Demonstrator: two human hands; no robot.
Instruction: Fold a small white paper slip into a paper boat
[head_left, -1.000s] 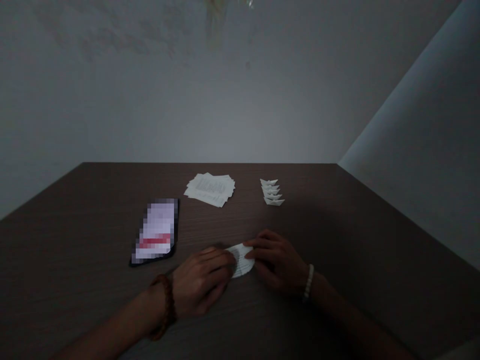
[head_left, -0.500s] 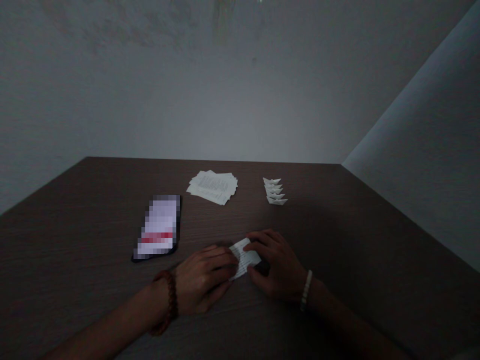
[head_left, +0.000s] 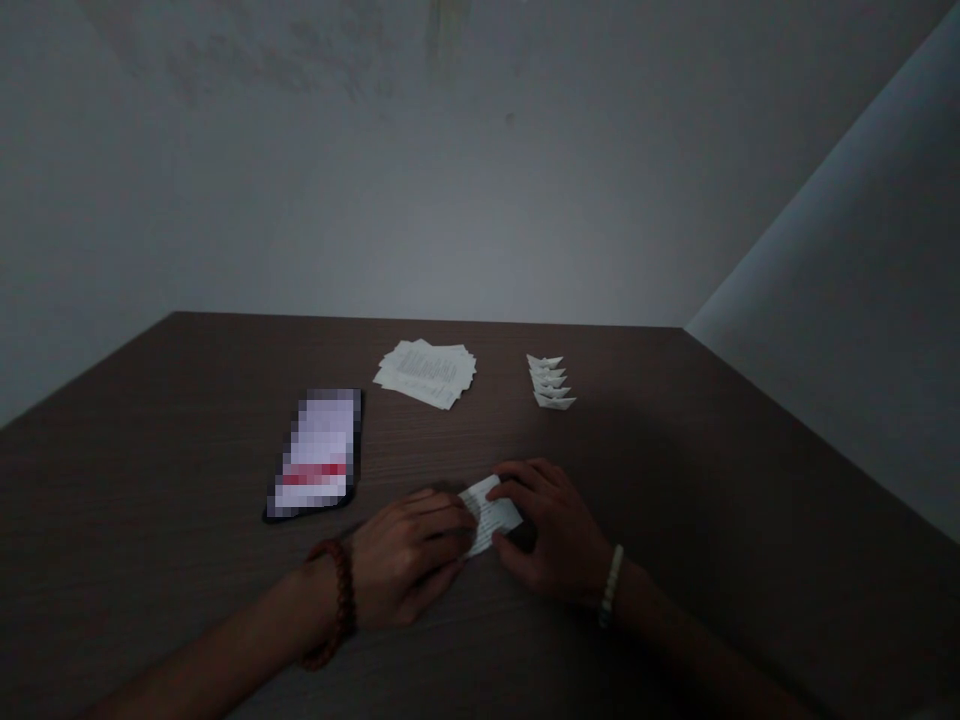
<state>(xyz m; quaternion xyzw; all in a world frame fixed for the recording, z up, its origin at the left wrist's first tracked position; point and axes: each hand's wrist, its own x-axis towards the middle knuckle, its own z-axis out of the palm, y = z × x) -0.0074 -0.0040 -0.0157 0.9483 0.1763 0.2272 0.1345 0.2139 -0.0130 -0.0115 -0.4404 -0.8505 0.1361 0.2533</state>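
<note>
Brown beads (head_left: 344, 595) circle the left wrist; that hand (head_left: 409, 555) lies palm-down at nine o'clock, fingers over one end of a flat, printed paper slip (head_left: 491, 515) on the wood-grained desk (head_left: 465, 665). From three o'clock the right hand (head_left: 559, 535) arches, fingertips and thumb touching the slip. Whether either grip pinches, I can't tell.

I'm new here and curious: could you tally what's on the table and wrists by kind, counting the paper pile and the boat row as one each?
Phone: 1
Paper pile: 1
Paper boat row: 1
Small paper piece: 1
Bracelets: 2
Total: 6
</note>
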